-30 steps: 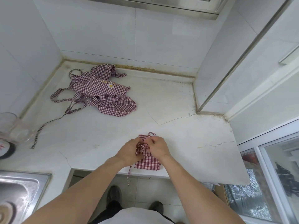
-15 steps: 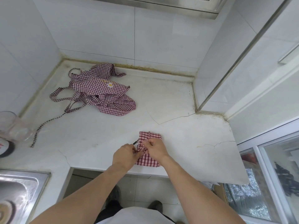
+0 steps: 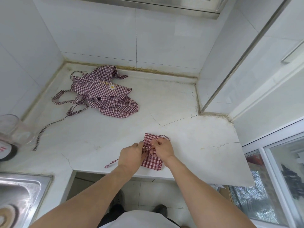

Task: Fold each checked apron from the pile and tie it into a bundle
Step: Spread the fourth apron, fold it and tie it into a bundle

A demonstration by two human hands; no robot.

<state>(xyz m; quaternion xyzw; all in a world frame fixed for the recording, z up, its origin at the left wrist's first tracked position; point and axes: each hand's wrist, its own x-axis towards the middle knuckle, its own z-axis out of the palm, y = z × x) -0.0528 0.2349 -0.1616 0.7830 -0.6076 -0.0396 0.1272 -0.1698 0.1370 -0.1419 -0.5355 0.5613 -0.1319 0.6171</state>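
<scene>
We see the white, cracked surface [image 3: 189, 134] filling the corner, with a steel sink [image 3: 21, 195] at its near left. On the far left of the surface lies the pile [image 3: 105, 94] of loose checked aprons, straps trailing toward a clear glass container [image 3: 13, 129] at the left edge. Near the front edge sits the folded apron [image 3: 153, 162], a small checked bundle. Our left hand [image 3: 131, 153] and right hand [image 3: 162, 148] meet over its far half, fingers curled and pinching the ties at the middle of the bundle. One tie end [image 3: 111, 163] lies on the surface to the left of the left wrist, and a loop of tie [image 3: 162, 137] arches just past the right hand.
</scene>
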